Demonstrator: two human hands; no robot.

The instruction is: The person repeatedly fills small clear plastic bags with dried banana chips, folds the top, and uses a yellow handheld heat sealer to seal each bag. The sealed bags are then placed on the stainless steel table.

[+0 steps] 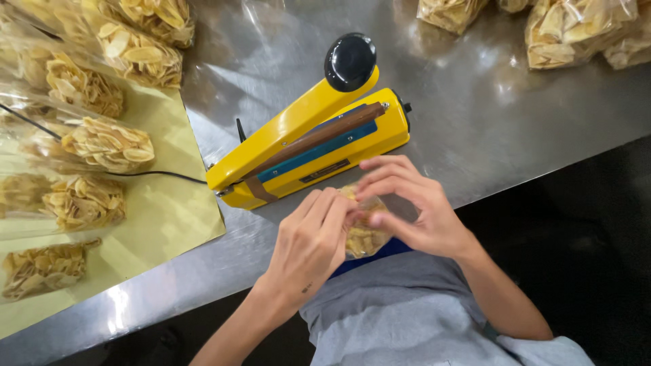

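Both my hands hold a small clear bag of yellow chips [363,234] just in front of my body, at the near edge of the steel table [475,129]. My left hand [308,247] grips the bag's left side with its fingers curled over the top. My right hand [413,207] pinches the bag's upper right part. Right behind the bag stands a yellow heat sealer [308,146] with a black knob [350,62]; its arm is raised.
Several filled chip bags [105,144] lie on a yellow sheet [169,217] at the left. More chip bags [566,30] sit at the far right. A black cable [159,174] runs from the sealer to the left.
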